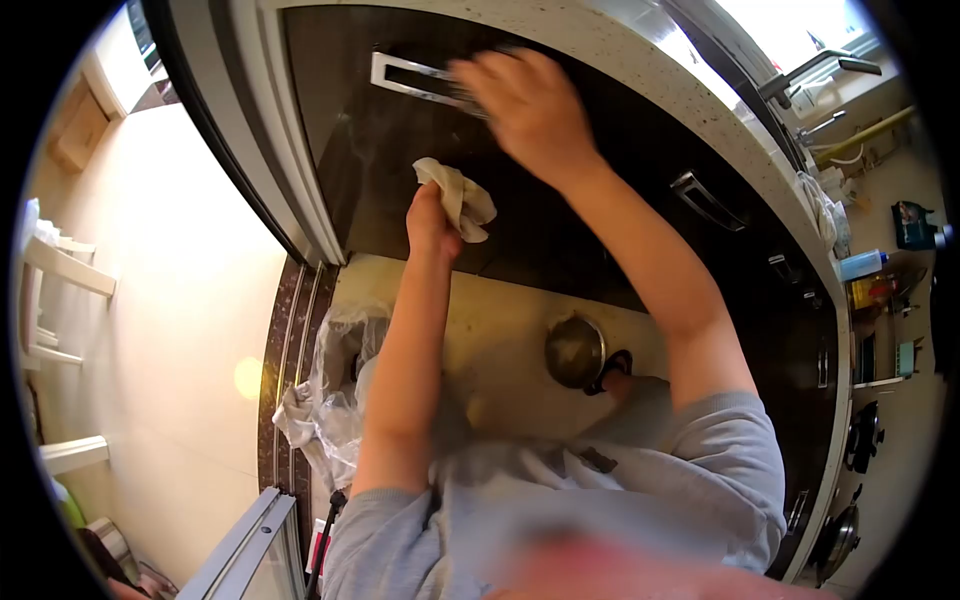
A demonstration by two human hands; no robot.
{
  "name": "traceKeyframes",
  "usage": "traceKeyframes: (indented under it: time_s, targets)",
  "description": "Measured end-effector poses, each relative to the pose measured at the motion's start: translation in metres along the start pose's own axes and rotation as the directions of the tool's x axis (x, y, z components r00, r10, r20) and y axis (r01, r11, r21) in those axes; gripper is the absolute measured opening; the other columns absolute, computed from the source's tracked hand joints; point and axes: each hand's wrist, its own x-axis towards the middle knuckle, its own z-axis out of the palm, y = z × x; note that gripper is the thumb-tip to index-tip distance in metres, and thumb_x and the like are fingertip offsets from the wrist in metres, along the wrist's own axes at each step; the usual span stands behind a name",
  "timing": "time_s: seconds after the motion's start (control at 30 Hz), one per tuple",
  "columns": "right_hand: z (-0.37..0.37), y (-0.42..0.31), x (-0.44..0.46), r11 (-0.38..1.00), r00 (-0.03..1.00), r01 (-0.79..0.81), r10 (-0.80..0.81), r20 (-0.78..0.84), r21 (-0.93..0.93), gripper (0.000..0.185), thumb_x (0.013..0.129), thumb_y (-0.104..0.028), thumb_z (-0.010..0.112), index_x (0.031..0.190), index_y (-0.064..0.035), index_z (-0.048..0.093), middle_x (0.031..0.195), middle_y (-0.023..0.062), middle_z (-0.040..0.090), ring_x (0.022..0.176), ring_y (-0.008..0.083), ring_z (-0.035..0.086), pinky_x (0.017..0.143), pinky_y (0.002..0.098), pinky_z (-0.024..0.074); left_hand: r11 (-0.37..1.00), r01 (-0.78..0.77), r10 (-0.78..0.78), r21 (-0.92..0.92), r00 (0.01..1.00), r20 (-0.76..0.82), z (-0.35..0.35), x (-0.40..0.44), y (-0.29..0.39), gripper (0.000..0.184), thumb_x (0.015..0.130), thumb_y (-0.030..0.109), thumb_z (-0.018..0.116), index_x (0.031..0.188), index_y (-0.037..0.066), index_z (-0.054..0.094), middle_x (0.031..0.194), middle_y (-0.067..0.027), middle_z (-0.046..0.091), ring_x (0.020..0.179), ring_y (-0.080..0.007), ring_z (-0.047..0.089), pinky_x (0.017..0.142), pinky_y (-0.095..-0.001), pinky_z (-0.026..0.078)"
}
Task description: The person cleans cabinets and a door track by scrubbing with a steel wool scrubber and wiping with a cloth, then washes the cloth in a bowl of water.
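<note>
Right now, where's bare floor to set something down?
Free: pale floor between white chair and dark threshold; smaller floor patch between left forearm and metal bowl.
Crowded: plastic bag beside threshold; bowl beside foot; cabinet front, with right hand by handle, left hand holding cloth.

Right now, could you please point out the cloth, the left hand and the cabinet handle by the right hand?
Cloth (464,203): head view, folded middle.
Left hand (430,222): head view, its middle.
Cabinet handle (379,70): head view, left end.
</note>
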Motion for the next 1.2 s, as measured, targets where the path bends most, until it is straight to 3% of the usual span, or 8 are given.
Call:
traceKeyframes:
  time_s: [0.23,0.43,0.57,0.67,0.77,0.83,0.97,1.2]
  targets:
    - [-0.001,-0.016,0.012,0.998,0.997,0.004,-0.009,0.082,0.067,0.042,0.072,-0.010,0.056,0.113,-0.0097,0.052,0.104,0.0025,0.049,0.090,0.0225,0.047,0.080,0.0316,0.0405,1.000,-0.003,0.004,-0.016,1.000,0.014,-0.019,-0.007,0.010,0.022,0.088,0.015,0.044,0.102,0.002,0.054,0.096,-0.0079,0.058,0.084,-0.0198,0.056,0.074,-0.0323,0.046]
    - [0.087,-0.088,0.097,0.999,0.995,-0.001,0.004,-0.096,0.035,0.009,0.068,-0.015,0.057,0.075,-0.0141,0.051,0.080,-0.0019,0.044,0.077,0.0167,0.044,0.069,0.0273,0.0409,0.999,-0.020,0.021,0.031,1.000,-0.006,-0.020,-0.016,0.013,0.022,0.086,0.011,0.045,0.102,-0.001,0.053,0.099,-0.0086,0.058,0.087,-0.0207,0.057,0.075,-0.0327,0.046]
    - [0.057,-0.086,0.035,0.997,0.997,0.019,-0.025,0.079,0.074,0.022,0.068,-0.014,0.056,0.091,-0.0149,0.057,0.090,-0.0026,0.049,0.085,0.0177,0.046,0.071,0.0280,0.0416,0.999,-0.041,0.040,0.012,0.998,0.058,-0.025,-0.012,0.019,0.021,0.085,0.011,0.045,0.100,0.000,0.054,0.099,-0.0082,0.058,0.087,-0.0202,0.056,0.075,-0.0325,0.045]
    - [0.007,-0.064,0.039,0.991,0.996,-0.089,0.087,0.024,0.104,0.033,0.065,-0.012,0.059,0.097,-0.0150,0.058,0.095,-0.0021,0.051,0.086,0.0188,0.047,0.072,0.0289,0.0427,0.999,-0.012,0.011,0.045,1.000,0.026,-0.024,-0.001,0.024,0.021,0.084,0.011,0.046,0.100,0.001,0.055,0.096,-0.0077,0.058,0.084,-0.0192,0.056,0.075,-0.0319,0.045]
    - [-0.020,-0.028,0.035,0.970,0.969,-0.240,0.237,0.067,0.047,0.039,0.060,-0.010,0.065,0.097,-0.0141,0.058,0.096,-0.0010,0.052,0.085,0.0195,0.048,0.072,0.0295,0.0436,0.999,-0.008,0.008,0.046,1.000,0.000,-0.011,-0.003,0.023,0.020,0.084,0.012,0.046,0.098,0.002,0.056,0.094,-0.0073,0.058,0.084,-0.0182,0.056,0.074,-0.0311,0.044]
    - [-0.015,-0.007,0.018,0.984,0.984,-0.179,0.180,-0.015,0.021,0.026,0.063,-0.011,0.063,0.088,-0.0141,0.059,0.087,-0.0006,0.052,0.077,0.0197,0.048,0.065,0.0288,0.0428,1.000,0.000,0.000,0.026,1.000,0.015,-0.012,0.001,0.019,0.019,0.084,0.013,0.047,0.097,0.002,0.056,0.093,-0.0069,0.058,0.084,-0.0180,0.055,0.074,-0.0309,0.044]
    - [-0.039,0.020,-0.049,0.944,0.945,-0.328,0.328,0.017,0.028,0.044,0.057,0.000,0.070,0.099,-0.0106,0.060,0.094,0.0024,0.054,0.081,0.0231,0.051,0.067,0.0321,0.0462,1.000,0.012,-0.012,0.009,0.999,0.031,-0.005,-0.005,0.010,0.019,0.085,0.014,0.047,0.097,0.002,0.055,0.092,-0.0062,0.058,0.085,-0.0181,0.055,0.073,-0.0312,0.044]
    - [-0.025,0.003,-0.021,0.941,0.947,-0.318,0.321,-0.009,0.112,0.040,0.058,-0.004,0.069,0.096,-0.0109,0.060,0.093,0.0026,0.054,0.082,0.0242,0.050,0.069,0.0317,0.0456,0.999,0.031,-0.033,0.040,0.998,0.047,-0.019,0.001,-0.003,0.021,0.086,0.016,0.046,0.098,0.002,0.055,0.094,-0.0069,0.059,0.085,-0.0183,0.056,0.073,-0.0317,0.045]
